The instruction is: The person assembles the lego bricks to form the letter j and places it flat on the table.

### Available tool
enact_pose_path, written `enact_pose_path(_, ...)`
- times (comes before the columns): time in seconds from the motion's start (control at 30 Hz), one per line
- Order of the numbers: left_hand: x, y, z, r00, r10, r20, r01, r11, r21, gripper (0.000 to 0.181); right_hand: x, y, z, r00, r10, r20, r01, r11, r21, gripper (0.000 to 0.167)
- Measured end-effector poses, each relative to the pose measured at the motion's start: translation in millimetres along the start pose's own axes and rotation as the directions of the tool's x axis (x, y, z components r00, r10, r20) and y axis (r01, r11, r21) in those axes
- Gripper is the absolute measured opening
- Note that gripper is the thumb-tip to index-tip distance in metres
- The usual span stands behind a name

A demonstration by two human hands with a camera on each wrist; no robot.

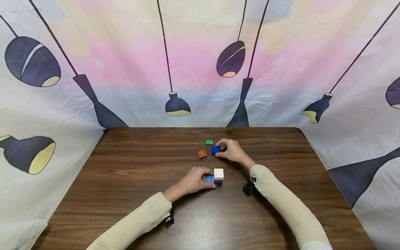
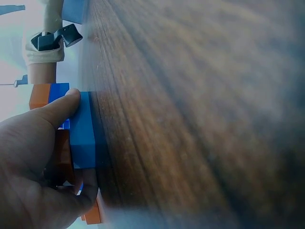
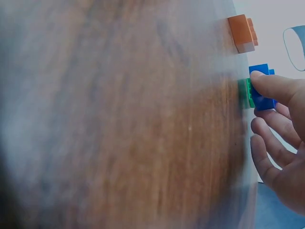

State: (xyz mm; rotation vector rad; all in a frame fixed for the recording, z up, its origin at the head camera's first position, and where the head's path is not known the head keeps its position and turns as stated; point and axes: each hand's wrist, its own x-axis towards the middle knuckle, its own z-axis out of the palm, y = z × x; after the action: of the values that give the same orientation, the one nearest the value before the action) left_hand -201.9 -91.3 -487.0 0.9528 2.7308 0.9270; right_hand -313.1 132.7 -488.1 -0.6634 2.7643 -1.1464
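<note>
In the head view my left hand [image 1: 194,180] grips a small build of toy building bricks, its thumb along the near side. The build has a light blue brick [image 1: 209,179], a white brick [image 1: 218,172] standing higher at its right end, and orange and dark blue bricks below and beside these. The left wrist view shows the thumb against a blue brick [image 2: 82,133] low in the build. Farther back, my right hand [image 1: 232,150] pinches a blue brick [image 1: 215,150] between thumb and fingers. In the right wrist view this blue brick [image 3: 261,98] appears slightly above the tabletop.
A loose orange brick [image 1: 202,153] lies left of the right hand's brick. Just behind it is a green brick [image 1: 209,142]. All of this is on a dark wooden table [image 1: 140,156], with a patterned cloth [image 1: 203,69] hanging along its back and sides.
</note>
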Motion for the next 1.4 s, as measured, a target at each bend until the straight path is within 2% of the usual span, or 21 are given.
enact_pose_path(0.3,0.9,-0.7,0.8,1.0,0.012,-0.005,-0.012,1.0,0.002,0.037,-8.7,-3,-7,1.0,-0.02,-0.019,0.02,1.0,-0.024,0.042)
enact_pose_path(0.6,0.5,-1.8,2.0,1.0,0.013,-0.003,-0.013,1.0,-0.003,0.037,-21.5,-12,-12,0.999,-0.049,-0.012,0.049,0.998,-0.043,0.041)
enact_pose_path(0.83,1.2,-2.2,2.0,1.0,0.023,-0.013,-0.023,1.0,0.001,0.036,-32.1,-20,-17,0.996,-0.07,-0.047,0.068,0.997,-0.036,0.041)
enact_pose_path(1.4,0.7,-1.9,0.6,0.999,0.032,-0.014,-0.032,0.999,-0.004,0.035,-72.7,-51,-24,0.984,-0.123,-0.127,0.125,0.992,0.008,0.041)
